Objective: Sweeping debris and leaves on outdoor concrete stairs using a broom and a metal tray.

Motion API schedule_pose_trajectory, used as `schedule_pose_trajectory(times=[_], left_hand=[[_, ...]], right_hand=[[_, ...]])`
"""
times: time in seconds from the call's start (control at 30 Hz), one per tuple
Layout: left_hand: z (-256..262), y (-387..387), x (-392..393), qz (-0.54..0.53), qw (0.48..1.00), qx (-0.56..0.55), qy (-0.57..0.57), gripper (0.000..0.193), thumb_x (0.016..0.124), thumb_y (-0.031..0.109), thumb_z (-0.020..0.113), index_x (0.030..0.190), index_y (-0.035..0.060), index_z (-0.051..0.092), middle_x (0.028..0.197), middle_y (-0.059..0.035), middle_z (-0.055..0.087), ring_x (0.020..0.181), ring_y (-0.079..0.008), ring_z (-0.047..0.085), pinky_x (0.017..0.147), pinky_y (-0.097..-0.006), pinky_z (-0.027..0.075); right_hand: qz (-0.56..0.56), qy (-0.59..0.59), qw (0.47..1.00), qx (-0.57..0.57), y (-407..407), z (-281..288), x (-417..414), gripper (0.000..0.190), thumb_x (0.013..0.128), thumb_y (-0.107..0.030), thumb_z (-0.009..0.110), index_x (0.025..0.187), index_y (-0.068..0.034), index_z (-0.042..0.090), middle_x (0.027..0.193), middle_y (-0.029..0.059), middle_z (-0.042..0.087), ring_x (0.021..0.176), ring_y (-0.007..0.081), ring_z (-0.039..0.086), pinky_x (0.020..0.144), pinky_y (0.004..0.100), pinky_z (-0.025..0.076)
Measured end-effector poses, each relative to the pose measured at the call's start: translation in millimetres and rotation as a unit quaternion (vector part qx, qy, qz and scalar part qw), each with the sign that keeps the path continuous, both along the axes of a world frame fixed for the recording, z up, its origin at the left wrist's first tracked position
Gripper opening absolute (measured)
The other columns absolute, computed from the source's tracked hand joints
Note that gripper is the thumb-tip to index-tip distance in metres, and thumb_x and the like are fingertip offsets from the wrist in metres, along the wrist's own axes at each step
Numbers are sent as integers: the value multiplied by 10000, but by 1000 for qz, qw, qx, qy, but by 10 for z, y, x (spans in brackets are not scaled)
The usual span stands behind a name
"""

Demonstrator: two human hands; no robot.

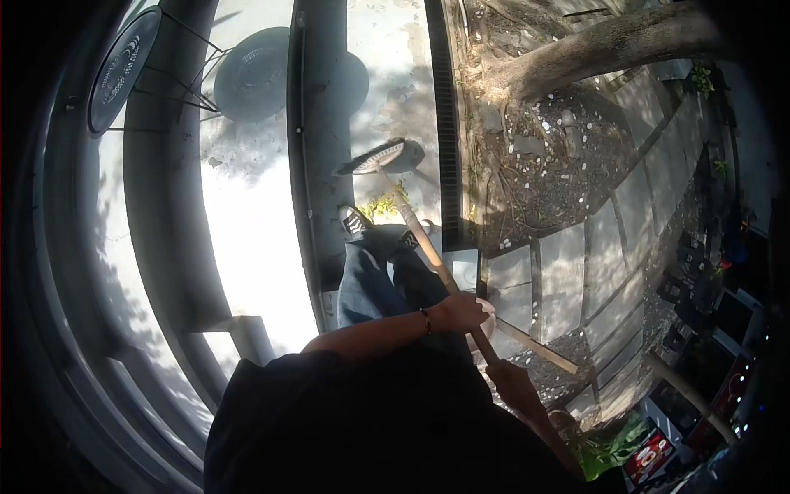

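A long wooden-handled broom (423,241) runs slantwise in front of my body. My left hand (460,312), with a dark band at the wrist, reaches across and grips the middle of the handle. Lower down, near its end, my right hand (513,384) is closed around the same handle. The broom head (379,158), pale with dark bristles, is beyond my shoes and casts a shadow on the concrete walkway (395,74). Yellow-green leaves (382,205) show beside the handle, just past my feet.
Left are concrete steps (247,216) and a dark round-topped metal stand (123,71). A slotted drain grate (445,117) borders the walkway. Right are a tree trunk (580,52), soil with roots, and paving slabs (558,272). A pinkish object (487,309) and a wooden bar (537,349) lie beyond my hands.
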State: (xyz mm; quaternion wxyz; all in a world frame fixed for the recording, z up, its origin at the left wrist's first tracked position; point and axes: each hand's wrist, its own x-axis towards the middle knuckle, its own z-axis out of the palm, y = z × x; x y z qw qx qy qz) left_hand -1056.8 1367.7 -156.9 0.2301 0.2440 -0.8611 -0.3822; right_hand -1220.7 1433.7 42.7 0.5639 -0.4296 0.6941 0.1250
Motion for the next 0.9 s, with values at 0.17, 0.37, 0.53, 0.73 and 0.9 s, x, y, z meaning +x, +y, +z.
schedule_pose_trajectory(times=[0.17,0.37,0.53,0.73,0.9], left_hand=[[-599,-1051,726,12,987,-40,-153,66,767,229,608,767,170,637,729,-41,633,776,-243,639,765,-359,495],[-1372,-1453,1211,-52,964,-133,-224,45,729,176,661,766,200,660,782,-27,633,856,-221,633,950,-363,423],[-1028,-542,767,-199,960,3,-197,104,696,253,692,736,164,655,728,-53,644,805,-261,657,742,-416,523],[-323,294,375,-351,930,105,-18,133,718,252,636,785,138,623,718,-83,615,749,-324,635,683,-459,509],[264,270,425,-345,925,152,52,175,695,265,652,784,120,611,768,-90,624,770,-319,634,683,-447,510]], right_hand=[[7,-22,969,-247,-581,-1191,694,353,940,-376,561,878,-29,577,546,20,485,439,122,465,403,308,369],[-44,45,978,-196,-764,-1829,1552,367,956,-379,519,964,-19,591,697,171,605,615,301,614,541,426,468],[-69,-4,995,-72,-24,-1170,1204,451,967,-414,466,1101,3,573,1023,282,629,1032,474,569,828,506,468],[-35,18,993,110,752,-213,805,389,972,-374,482,915,-1,578,748,149,622,751,285,632,656,413,480],[-118,-27,983,135,671,534,791,378,969,-383,499,966,-14,586,693,113,595,647,227,585,589,372,444]])
